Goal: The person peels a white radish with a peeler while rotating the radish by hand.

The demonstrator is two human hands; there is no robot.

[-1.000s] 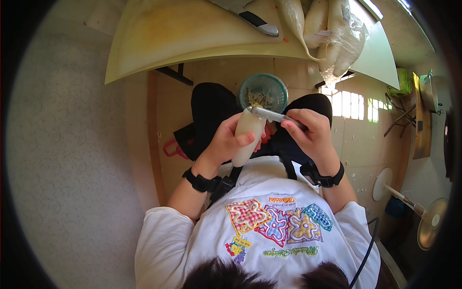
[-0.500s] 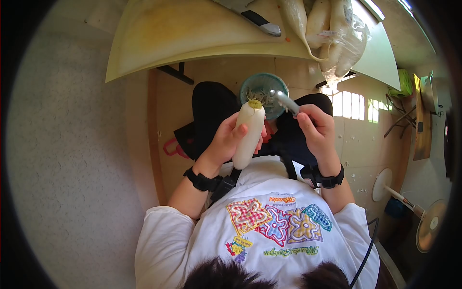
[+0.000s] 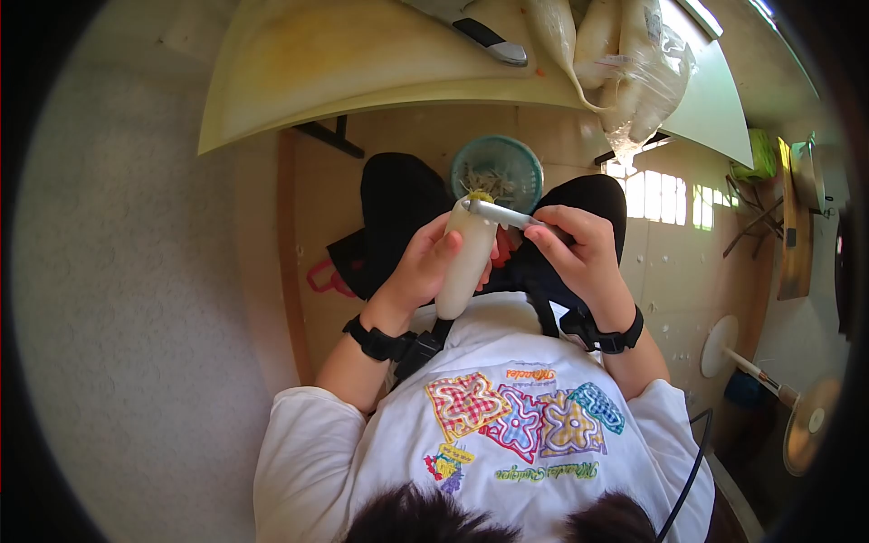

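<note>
A white radish (image 3: pixel 464 271) stands tilted over my lap, its green-yellow stem end pointing away from me. My left hand (image 3: pixel 428 264) is wrapped round its lower part, fingers behind it. In my right hand (image 3: pixel 584 249) is the handle of a grey peeler (image 3: pixel 507 215), whose head touches the radish just below the stem end. Beyond them, between my knees, a teal basket (image 3: pixel 460 161) on the floor holds pale peelings (image 3: pixel 493 181).
The table (image 3: pixel 299 81) ahead bears a knife (image 3: pixel 489 41) with a black and grey handle. Several white radishes (image 3: pixel 552 32) lie at its right, some in a clear plastic bag (image 3: pixel 674 68). A fan (image 3: pixel 810 421) stands at the right, and a pink-handled thing (image 3: pixel 328 276) lies at the left.
My right hand has brought the peeler left and down from above the basket onto the radish's upper end. My left hand holds the radish nearly still.
</note>
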